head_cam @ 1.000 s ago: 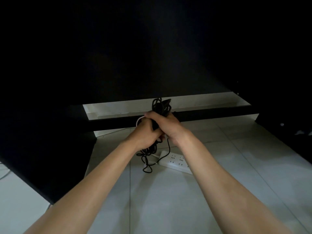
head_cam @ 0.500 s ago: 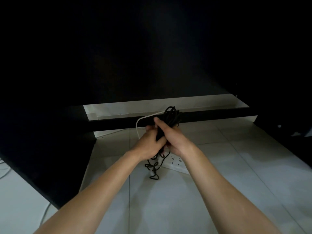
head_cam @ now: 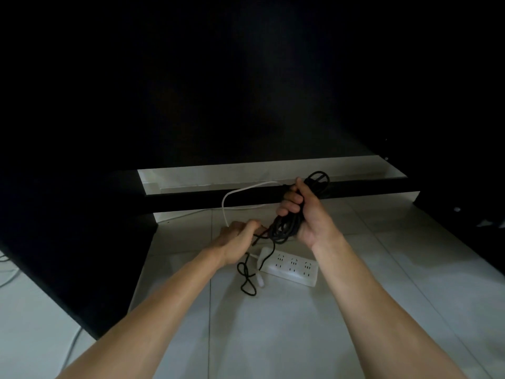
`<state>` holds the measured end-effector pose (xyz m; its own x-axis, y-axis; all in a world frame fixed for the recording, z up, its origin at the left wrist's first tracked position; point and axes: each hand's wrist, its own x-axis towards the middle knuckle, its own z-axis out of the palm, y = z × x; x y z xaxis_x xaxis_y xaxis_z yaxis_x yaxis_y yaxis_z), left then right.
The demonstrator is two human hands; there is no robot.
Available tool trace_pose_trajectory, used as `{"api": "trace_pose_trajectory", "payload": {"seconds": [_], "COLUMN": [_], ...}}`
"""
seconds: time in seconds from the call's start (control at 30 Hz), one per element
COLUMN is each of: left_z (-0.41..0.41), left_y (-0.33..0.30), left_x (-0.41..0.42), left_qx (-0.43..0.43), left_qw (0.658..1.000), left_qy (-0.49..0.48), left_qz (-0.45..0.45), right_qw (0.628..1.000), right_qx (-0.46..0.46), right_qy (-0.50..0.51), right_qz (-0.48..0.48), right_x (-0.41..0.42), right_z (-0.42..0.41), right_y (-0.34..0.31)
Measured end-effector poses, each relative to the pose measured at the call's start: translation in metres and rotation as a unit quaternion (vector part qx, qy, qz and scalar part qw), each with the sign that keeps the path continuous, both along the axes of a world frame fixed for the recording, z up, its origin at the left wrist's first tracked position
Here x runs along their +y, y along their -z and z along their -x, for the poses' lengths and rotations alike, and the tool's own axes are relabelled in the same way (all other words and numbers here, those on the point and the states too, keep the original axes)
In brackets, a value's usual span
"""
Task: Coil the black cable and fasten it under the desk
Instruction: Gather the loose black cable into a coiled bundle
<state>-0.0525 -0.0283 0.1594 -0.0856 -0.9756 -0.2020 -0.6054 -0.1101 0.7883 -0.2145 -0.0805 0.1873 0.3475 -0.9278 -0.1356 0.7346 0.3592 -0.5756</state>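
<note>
My right hand (head_cam: 306, 214) grips a bundle of coiled black cable (head_cam: 287, 228), with loops sticking out above the fist near the dark crossbar (head_cam: 369, 188) under the desk. My left hand (head_cam: 237, 239) sits lower and to the left, its fingers curled round a strand of the black cable that runs to the bundle. A loose tail of the black cable (head_cam: 247, 280) hangs down and loops on the floor tiles. The underside of the desk (head_cam: 246, 77) fills the top of the view, very dark.
A white power strip (head_cam: 292, 268) lies on the tiled floor below my hands, with a white cord (head_cam: 232, 195) arching up behind my left hand. A dark desk panel (head_cam: 68, 242) stands at the left, another dark one at the right. Thin wires lie at the far left.
My hands have come apart: the right one moved up and right with the coil, the left one dropped down and left, drawing a strand out. The power strip now shows fully.
</note>
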Motion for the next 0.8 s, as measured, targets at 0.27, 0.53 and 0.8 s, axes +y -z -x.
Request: {"api": "trace_pose_trajectory", "payload": {"seconds": [0.27, 0.53, 0.8], "left_z": [-0.013, -0.025, -0.041], "left_y": [0.032, 0.013, -0.031], "left_x": [-0.014, -0.026, -0.025], "left_qx": [-0.013, 0.321, 0.080], "left_qw": [0.999, 0.921, 0.985], "left_qy": [0.049, -0.218, -0.125], "left_qz": [-0.004, -0.012, 0.090], "right_qw": [0.999, 0.956, 0.761], "right_qx": [-0.032, 0.281, 0.639], "right_qy": [-0.020, 0.001, -0.045], "right_qz": [0.036, 0.078, 0.104], "right_x": [-0.007, -0.012, -0.008], "right_z": [0.013, 0.030, 0.032], "right_y": [-0.013, -0.008, 0.004]}}
